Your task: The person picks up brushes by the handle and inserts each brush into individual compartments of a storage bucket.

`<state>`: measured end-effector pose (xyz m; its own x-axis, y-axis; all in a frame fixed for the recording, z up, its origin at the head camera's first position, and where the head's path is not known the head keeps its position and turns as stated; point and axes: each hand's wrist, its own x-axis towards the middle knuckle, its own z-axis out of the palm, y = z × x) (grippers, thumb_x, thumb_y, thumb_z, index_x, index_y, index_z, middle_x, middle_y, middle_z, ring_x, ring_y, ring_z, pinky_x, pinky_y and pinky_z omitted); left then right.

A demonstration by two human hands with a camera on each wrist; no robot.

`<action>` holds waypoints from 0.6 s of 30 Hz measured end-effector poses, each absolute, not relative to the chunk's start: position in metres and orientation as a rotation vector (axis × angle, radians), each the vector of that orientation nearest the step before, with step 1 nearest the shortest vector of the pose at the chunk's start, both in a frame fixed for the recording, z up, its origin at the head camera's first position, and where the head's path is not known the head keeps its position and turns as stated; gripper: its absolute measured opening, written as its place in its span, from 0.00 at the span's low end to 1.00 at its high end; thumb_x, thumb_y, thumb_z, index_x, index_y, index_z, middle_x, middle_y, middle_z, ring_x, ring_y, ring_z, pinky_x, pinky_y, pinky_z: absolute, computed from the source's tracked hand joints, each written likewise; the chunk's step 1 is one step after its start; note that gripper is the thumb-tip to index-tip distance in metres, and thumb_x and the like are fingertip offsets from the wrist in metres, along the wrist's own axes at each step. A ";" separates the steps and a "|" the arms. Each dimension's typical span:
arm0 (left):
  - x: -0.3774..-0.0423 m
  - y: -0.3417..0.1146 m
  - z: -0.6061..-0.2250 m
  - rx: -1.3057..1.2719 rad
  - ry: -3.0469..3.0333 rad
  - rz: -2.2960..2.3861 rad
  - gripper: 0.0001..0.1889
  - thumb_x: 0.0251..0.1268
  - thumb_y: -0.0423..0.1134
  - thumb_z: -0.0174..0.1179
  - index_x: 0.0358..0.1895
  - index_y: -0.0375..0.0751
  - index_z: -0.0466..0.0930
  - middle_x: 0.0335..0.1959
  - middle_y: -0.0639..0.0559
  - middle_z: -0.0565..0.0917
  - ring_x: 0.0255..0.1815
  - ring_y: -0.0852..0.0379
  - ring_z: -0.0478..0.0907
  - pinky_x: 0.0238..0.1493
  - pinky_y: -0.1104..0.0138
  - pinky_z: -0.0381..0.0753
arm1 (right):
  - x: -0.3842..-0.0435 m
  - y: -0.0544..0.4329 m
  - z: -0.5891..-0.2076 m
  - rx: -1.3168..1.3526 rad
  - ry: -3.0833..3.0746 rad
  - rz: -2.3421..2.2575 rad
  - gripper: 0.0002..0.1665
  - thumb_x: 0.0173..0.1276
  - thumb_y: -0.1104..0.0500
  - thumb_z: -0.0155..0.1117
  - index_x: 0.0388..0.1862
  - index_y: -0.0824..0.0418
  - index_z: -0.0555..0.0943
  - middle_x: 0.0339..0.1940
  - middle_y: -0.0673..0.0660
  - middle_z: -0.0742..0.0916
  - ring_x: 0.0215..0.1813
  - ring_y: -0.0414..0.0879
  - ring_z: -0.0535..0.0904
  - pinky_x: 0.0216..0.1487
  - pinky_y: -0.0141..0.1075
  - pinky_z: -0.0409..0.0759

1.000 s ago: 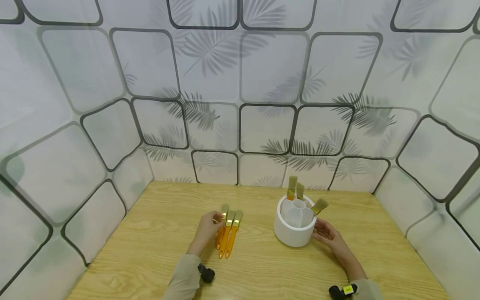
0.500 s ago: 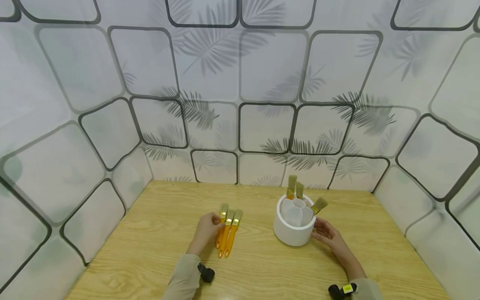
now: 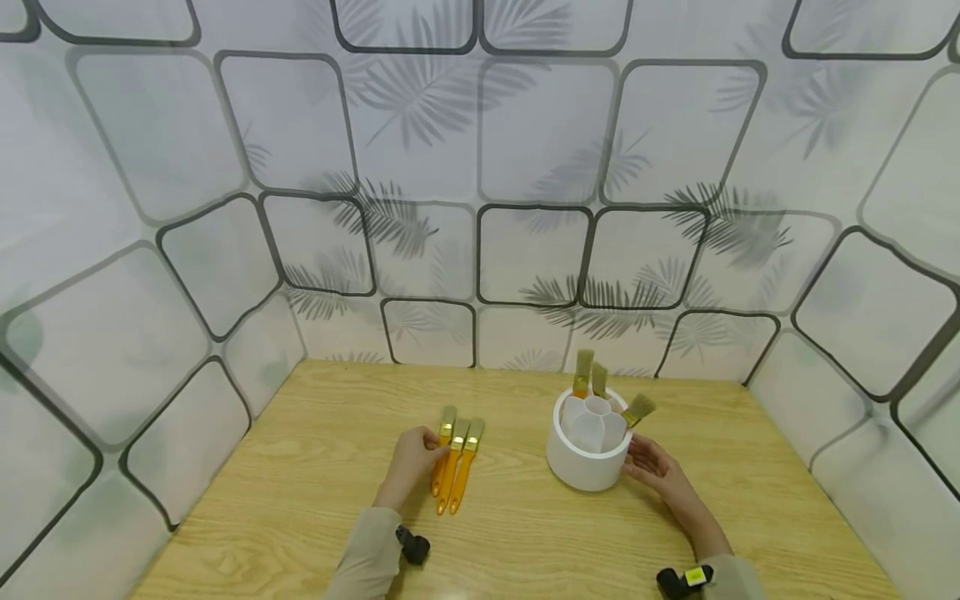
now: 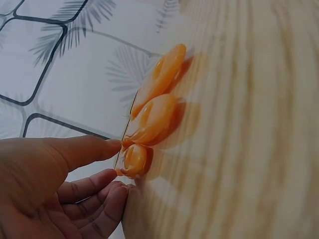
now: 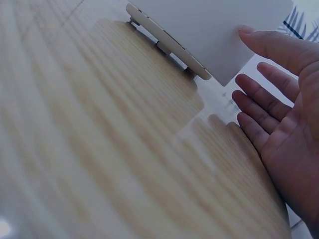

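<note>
Three paintbrushes with orange handles lie side by side on the table, bristles pointing away. My left hand pinches the leftmost paintbrush between thumb and index finger near its metal band. In the left wrist view, the handle end of that brush shows just beyond the fingertips. The other two, a middle brush and a right brush, lie against each other. A white round divided holder stands to the right. My right hand is beside it, fingers extended, its thumb touching the wall.
In the holder, a brush and a second brush stand at the back, while a third brush leans out to the right. Patterned wall coverings enclose the wooden table at the back and both sides.
</note>
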<state>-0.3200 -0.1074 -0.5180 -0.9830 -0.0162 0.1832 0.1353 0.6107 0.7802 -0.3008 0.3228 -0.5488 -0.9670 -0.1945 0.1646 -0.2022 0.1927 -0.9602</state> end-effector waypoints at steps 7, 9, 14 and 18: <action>-0.318 -0.107 -0.517 -0.085 -2.683 -1.317 0.10 0.51 0.34 0.67 0.29 0.31 0.77 0.23 0.48 0.77 0.24 0.58 0.71 0.25 0.68 0.72 | -0.301 0.323 -0.550 0.410 -2.414 1.956 0.34 0.67 0.62 0.58 0.69 0.66 0.58 0.55 0.38 0.75 0.55 0.29 0.72 0.52 0.21 0.71; -0.317 -0.107 -0.517 -0.088 -2.684 -1.310 0.10 0.51 0.33 0.67 0.29 0.30 0.76 0.23 0.48 0.77 0.24 0.58 0.71 0.26 0.68 0.72 | -0.301 0.323 -0.550 0.409 -2.405 1.960 0.34 0.66 0.62 0.58 0.68 0.66 0.59 0.54 0.38 0.75 0.55 0.29 0.72 0.52 0.21 0.72; -0.317 -0.107 -0.516 -0.065 -2.706 -1.290 0.09 0.50 0.33 0.65 0.29 0.30 0.76 0.24 0.47 0.77 0.24 0.57 0.71 0.26 0.67 0.73 | -0.301 0.322 -0.550 0.430 -2.395 1.964 0.34 0.66 0.63 0.58 0.68 0.67 0.58 0.54 0.37 0.76 0.55 0.28 0.72 0.52 0.21 0.72; -0.318 -0.107 -0.515 -0.047 -2.726 -1.266 0.08 0.50 0.32 0.64 0.29 0.31 0.76 0.24 0.48 0.77 0.24 0.57 0.71 0.26 0.67 0.73 | -0.301 0.322 -0.550 0.442 -2.391 1.966 0.34 0.66 0.63 0.58 0.68 0.67 0.58 0.54 0.37 0.76 0.55 0.28 0.72 0.52 0.21 0.72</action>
<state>-0.3176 -0.1066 -0.5155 -0.9903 -0.0289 0.1357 0.0851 0.6462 0.7584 -0.3009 0.3225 -0.5501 -0.9600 -0.2068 0.1889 -0.2253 0.1696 -0.9594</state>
